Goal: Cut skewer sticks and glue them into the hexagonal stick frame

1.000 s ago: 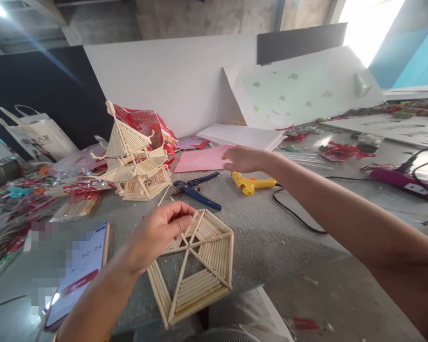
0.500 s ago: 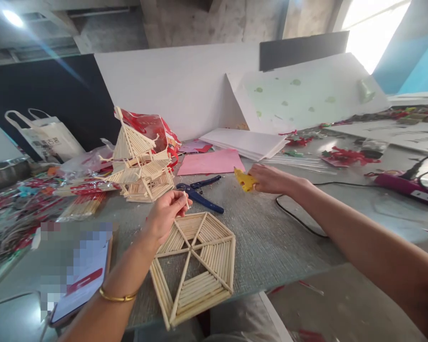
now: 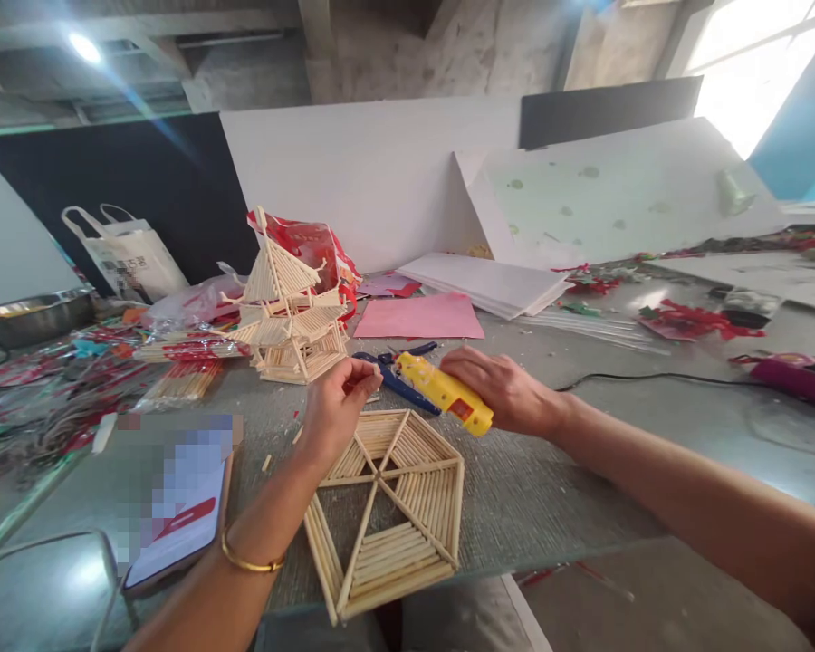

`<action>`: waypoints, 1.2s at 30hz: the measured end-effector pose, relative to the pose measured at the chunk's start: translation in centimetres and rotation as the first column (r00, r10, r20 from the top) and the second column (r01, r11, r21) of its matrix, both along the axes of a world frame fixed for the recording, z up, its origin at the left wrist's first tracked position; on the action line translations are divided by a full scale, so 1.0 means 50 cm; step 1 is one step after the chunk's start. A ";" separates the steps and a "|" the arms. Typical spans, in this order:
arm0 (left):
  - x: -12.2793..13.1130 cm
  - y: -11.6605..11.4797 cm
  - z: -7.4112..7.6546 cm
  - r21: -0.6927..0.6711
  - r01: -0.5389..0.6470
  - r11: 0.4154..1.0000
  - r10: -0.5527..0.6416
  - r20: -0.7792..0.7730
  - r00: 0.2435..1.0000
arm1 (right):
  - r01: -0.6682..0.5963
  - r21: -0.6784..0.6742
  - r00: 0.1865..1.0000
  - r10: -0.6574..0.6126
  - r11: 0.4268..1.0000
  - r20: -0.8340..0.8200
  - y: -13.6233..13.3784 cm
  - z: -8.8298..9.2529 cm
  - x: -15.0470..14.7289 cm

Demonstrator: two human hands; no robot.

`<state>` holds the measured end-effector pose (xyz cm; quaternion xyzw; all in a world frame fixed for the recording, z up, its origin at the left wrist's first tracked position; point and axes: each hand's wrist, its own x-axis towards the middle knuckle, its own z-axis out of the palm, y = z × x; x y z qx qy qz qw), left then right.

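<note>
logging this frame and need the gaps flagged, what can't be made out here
Head view only:
- Phone screen: pixelated blur.
- Left hand fingertips: what they pinch is too small to tell.
- Glue gun grip and trigger: covered by the right hand.
- Blue pliers: one handle partly behind the glue gun.
- Stick hexagon, far-left corner: under the left hand.

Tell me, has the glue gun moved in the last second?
Yes. The glue gun lay right of the pliers; now the right hand holds it raised, nozzle over the pliers, closer to the left hand.
</note>
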<state>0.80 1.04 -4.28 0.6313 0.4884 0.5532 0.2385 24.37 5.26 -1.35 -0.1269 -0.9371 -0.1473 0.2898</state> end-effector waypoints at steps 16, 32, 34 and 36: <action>0.004 -0.015 0.002 0.094 -0.085 0.992 0.096 -0.130 0.987 | -0.021 -0.018 0.996 0.022 1.000 0.088 -0.012 -0.006 -0.002; 0.004 -0.017 0.003 0.100 -0.079 0.992 0.097 -0.190 0.977 | -0.007 -0.034 0.996 0.009 0.999 0.087 -0.013 -0.009 -0.003; 0.004 -0.018 0.004 0.107 -0.084 0.991 0.103 -0.191 0.976 | 0.000 -0.024 0.996 0.003 1.000 0.087 -0.013 -0.009 -0.003; 0.005 -0.018 0.004 0.121 -0.086 0.989 0.108 -0.185 0.977 | 0.005 -0.016 0.996 -0.003 1.000 0.091 -0.013 -0.010 -0.004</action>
